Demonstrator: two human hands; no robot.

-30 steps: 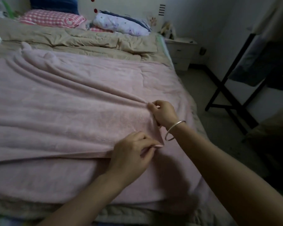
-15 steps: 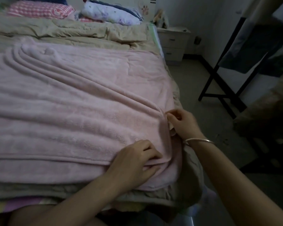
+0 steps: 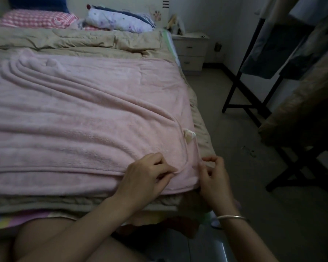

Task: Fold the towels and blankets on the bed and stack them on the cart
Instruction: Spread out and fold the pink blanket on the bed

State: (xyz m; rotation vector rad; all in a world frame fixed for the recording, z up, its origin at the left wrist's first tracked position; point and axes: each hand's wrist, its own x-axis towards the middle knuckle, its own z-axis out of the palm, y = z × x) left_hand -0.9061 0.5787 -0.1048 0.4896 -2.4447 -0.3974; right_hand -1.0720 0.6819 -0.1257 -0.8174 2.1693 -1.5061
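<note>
left hand (image 3: 146, 175): fingers curled together, pinching the near hem of the pale pink fleece blanket (image 3: 83, 120) by its right corner. right hand (image 3: 214, 178), thin silver bangle (image 3: 231, 217) at the wrist: thumb and forefinger apparently closed on the corner edge just beside; lighting is dim. blanket lies spread and rippled over a beige quilt (image 3: 83, 41) on the bed. small whitish tag (image 3: 189, 135) on its right edge.

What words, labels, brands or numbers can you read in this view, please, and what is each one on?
No text is legible.
White tag on the pink blanket: any print is too small and blurred to read.
Paw-print sticker on the wall: a picture, no letters visible.
Black bars above it: stripes only, no characters.
</note>
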